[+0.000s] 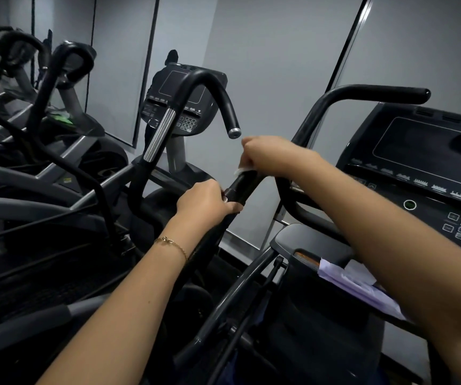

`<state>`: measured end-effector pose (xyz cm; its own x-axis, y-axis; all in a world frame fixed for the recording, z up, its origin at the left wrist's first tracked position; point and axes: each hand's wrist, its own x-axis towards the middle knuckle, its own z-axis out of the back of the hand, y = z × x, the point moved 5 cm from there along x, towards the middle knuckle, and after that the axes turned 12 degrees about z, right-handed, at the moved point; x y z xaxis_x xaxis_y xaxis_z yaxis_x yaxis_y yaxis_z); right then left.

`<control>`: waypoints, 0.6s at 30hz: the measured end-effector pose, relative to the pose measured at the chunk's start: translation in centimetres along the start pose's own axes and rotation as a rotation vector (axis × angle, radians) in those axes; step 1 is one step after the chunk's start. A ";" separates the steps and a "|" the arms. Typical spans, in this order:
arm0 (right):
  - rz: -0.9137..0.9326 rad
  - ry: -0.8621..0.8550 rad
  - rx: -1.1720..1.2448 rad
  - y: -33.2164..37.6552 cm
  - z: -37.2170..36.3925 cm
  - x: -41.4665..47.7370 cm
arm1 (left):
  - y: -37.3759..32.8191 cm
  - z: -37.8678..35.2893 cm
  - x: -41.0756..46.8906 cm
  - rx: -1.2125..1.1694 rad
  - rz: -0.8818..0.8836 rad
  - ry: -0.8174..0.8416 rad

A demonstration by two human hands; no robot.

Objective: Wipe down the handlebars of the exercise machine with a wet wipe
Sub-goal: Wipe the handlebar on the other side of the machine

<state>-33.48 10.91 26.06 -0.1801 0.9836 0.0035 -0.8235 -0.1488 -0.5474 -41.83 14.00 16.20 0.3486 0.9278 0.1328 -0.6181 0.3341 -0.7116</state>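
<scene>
A black handlebar (242, 184) of the exercise machine rises from bottom centre toward the middle of the view. My left hand (205, 202) grips it lower down, fingers curled round the bar. Just above, my right hand (268, 157) is wrapped round the bar with a white wet wipe (240, 170) pressed under its fingers; only a small edge of the wipe shows. The same machine's other handlebar (373, 94) curves up and to the right behind my right arm.
The machine's console (424, 168) with a dark screen and keypad is at right. A purple wipe packet (360, 287) lies in its tray. Another machine with a console (182, 98) and curved handlebars (218, 90) stands ahead; more machines crowd the left.
</scene>
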 end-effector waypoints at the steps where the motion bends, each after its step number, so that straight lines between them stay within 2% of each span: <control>1: -0.055 0.022 -0.007 -0.8 0.1 0.5 | 0.0 0.1 -0.1 -0.002 -0.002 0.005; 3: -0.106 0.040 -0.051 -0.6 0.1 1.0 | 0.0 0.2 -0.2 -0.008 -0.012 0.009; 6: -0.024 -0.008 -0.119 2.9 -0.2 -0.1 | 0.2 0.1 -0.1 -0.001 -0.013 0.036; 9: 0.101 -0.158 -0.078 5.3 -1.9 -2.3 | 0.1 0.1 0.1 0.028 -0.006 0.055; 11: 0.097 -0.321 0.029 4.2 -2.6 -3.1 | 0.1 0.0 0.2 0.026 -0.007 0.057; 14: -0.035 -0.463 0.191 -1.1 -3.5 -2.4 | 0.1 0.0 0.3 -0.010 0.004 0.072; 18: -0.320 -0.457 0.480 -8.6 -6.2 -0.7 | -0.6 0.5 0.3 0.015 0.039 0.133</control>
<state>-22.93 12.08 25.63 -0.0115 0.8616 0.5074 -0.9994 0.0073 -0.0350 -41.71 14.18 17.04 0.4140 0.9102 0.0118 -0.6433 0.3018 -0.7037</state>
